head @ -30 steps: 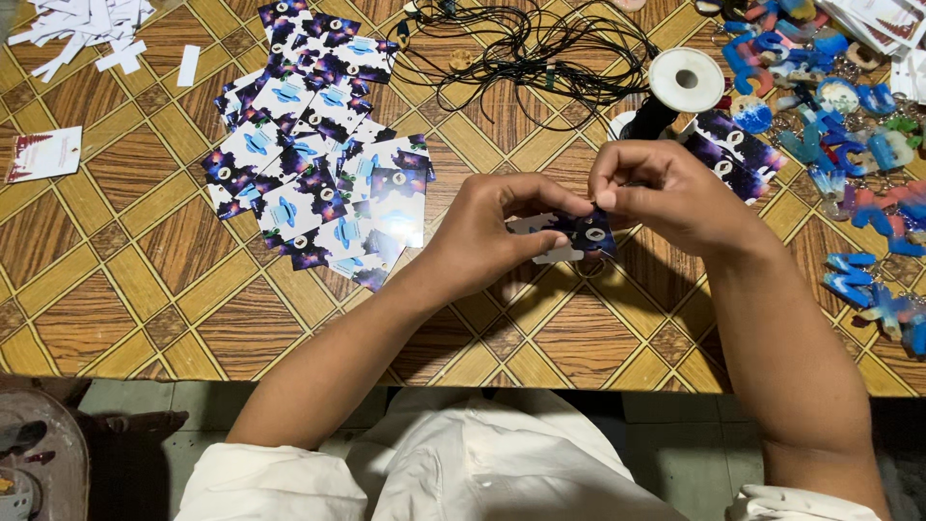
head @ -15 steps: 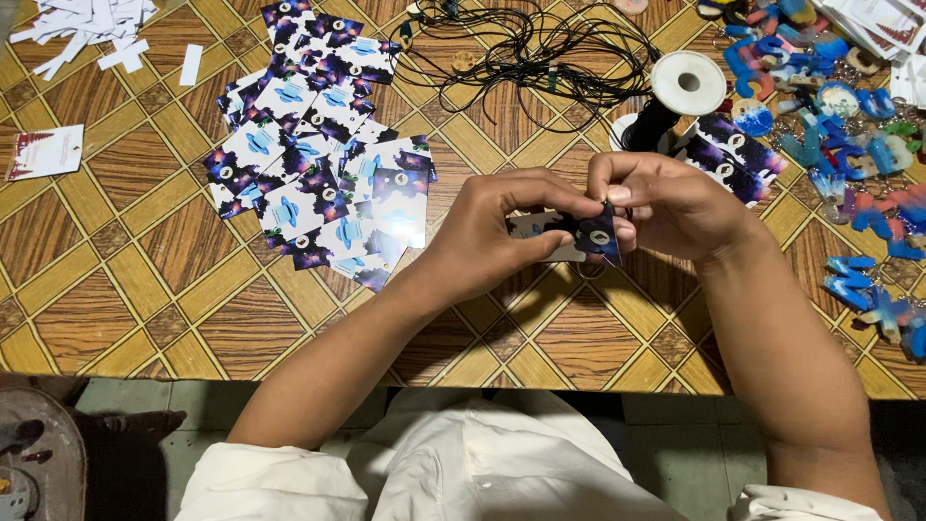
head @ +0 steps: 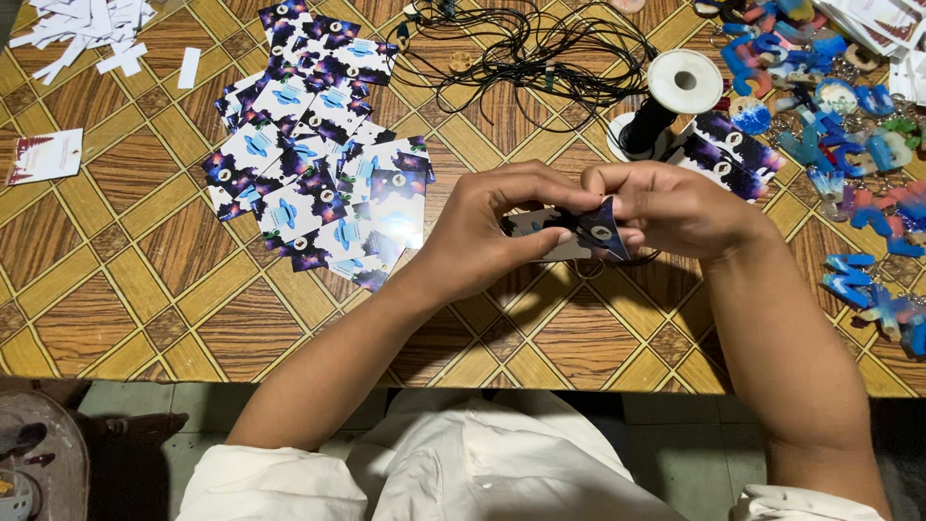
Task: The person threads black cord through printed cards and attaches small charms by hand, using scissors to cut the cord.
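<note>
My left hand [head: 492, 232] and my right hand [head: 675, 207] meet above the middle of the patterned wooden table [head: 116, 289]. Both pinch one small printed card [head: 579, 232], dark blue and purple with a white part, held between thumbs and fingers. The card is bent at its right corner, where a small round hole shows. A thin metal ring [head: 590, 267] hangs just under the card. Whether a cord runs through the hole is hidden by my fingers.
A spread pile of similar printed cards [head: 318, 154] lies left of my hands. A tangle of black cord [head: 521, 53] and a white spool [head: 670, 96] sit behind them. Blue letter-shaped charms [head: 839, 135] fill the right side. White paper strips [head: 87, 29] lie far left.
The card has turned slightly between my fingers and its right corner now sticks out further. Both hands stay at the same spot over the table.
</note>
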